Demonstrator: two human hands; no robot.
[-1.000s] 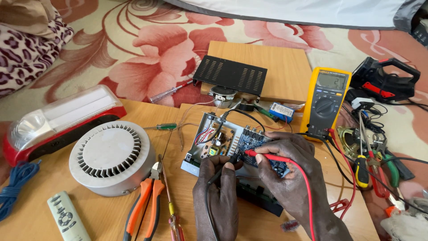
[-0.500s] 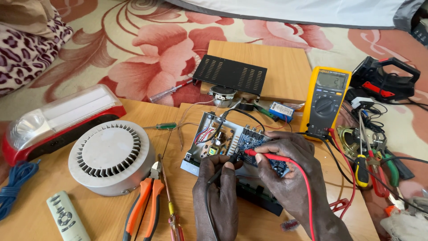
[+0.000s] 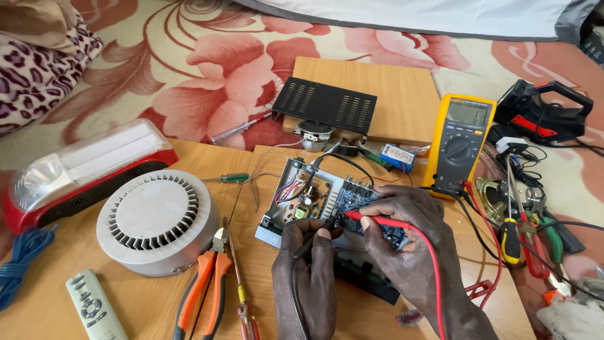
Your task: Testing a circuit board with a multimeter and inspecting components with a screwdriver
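The left hand has its fingers clamped on a black probe, whose tip rests on the circuit board. The right hand has its fingers clamped on a red probe, and its tip touches the same board just beside the black one. The board lies in an open metal case on the wooden surface, right in front of both hands.

Behind the board and to its right stands a yellow multimeter, with a red lead running from it over the right hand. Behind the board lie a black vented cover and a small round speaker. To the left of the board sits a white round fan-like housing, and farther left a red and white lamp. Orange-handled pliers and a thin screwdriver lie near the board's left front corner. A green-handled screwdriver lies just behind the housing. A grey remote control and a blue cable coil lie far left of the board.
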